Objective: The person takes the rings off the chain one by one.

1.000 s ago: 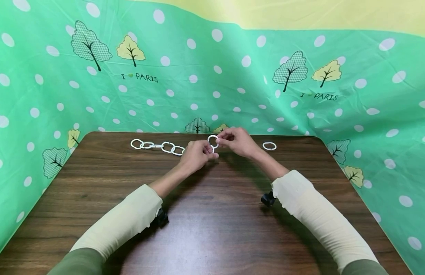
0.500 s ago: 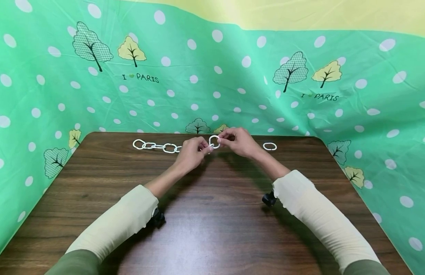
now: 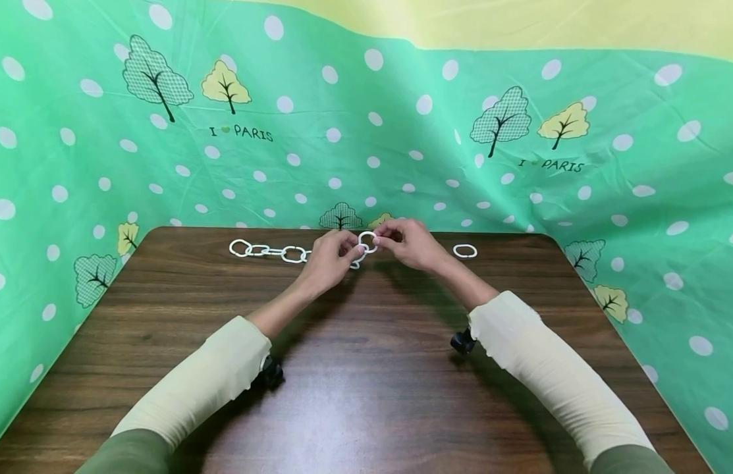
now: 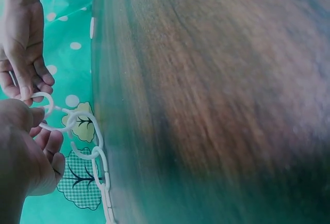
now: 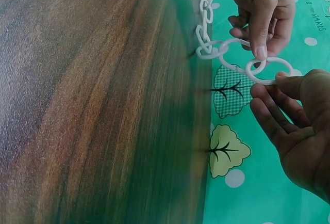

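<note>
The left grip (image 3: pixel 328 259) is drawn down to a pinch, thumb against fingers, on the white end link (image 5: pixel 235 41) of a chain, just where that link crosses a white ring (image 5: pixel 264 81). The right grip (image 3: pixel 410 245) pinches the ring's far side between thumb and fingertips.

From the left, the rest of the chain (image 3: pixel 274 251) lies along the far side of the table (image 3: pixel 366 368) until the left grip hides part of it. The end link and ring come next, raised between the two grips near the table's far edge, with a green dotted cloth (image 3: pixel 366 89) behind. Whether the ring is threaded through the link or only laps over it, I cannot tell. Right of the right grip, a loose link (image 3: pixel 464 245) lies flat on the table, touching nothing.

The likeliest trouble is a slip: both pinches sit on thin, smooth-looking pieces. A twist out of line could let the ring spring away, perhaps over the far edge. Too much force could bend or crack one. The chain's weight may tug the end link askew, and the left thumb partly covers the crossing, so a poor fit might go unnoticed.
</note>
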Tool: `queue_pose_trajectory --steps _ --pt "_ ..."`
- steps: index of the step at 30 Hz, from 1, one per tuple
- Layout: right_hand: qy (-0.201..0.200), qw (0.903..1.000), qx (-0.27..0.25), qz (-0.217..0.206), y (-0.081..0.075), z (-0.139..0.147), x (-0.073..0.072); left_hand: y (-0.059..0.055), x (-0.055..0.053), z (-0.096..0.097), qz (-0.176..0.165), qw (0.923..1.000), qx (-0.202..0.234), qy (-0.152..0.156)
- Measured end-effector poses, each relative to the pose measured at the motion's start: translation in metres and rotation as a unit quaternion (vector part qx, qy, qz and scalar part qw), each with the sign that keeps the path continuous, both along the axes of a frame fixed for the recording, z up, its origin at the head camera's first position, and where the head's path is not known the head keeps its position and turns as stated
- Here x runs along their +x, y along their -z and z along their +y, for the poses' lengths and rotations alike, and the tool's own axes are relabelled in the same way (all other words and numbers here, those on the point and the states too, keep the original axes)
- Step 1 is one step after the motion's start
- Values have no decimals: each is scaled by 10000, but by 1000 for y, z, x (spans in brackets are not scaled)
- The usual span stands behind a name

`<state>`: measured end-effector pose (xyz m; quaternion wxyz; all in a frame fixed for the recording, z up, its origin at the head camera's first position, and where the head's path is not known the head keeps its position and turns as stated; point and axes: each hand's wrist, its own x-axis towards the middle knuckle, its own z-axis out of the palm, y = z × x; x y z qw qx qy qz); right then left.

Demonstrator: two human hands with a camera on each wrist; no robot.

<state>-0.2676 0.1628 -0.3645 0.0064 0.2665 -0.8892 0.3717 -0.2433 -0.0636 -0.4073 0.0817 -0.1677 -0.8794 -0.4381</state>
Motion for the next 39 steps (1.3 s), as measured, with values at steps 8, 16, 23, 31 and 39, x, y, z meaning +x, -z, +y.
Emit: queue_pose_trajectory --steps 8,16,23,31,39 --pt "-40 10000 45 54 -1 -1 1 -1 0 -1 74 9999 54 112" --pt "-27 9998 91 170 -1 -2 2 -2 0 -3 33 9997 7 223" --pt "-55 9996 129 235 -1 -3 2 -3 -2 -6 -76 9998 -45 191" --pt "-66 9995 159 281 0 -2 1 -6 -2 -8 -28 9997 53 249" --pt "4 9996 69 261 4 1 2 -6 -2 -8 -49 9996 216 187"
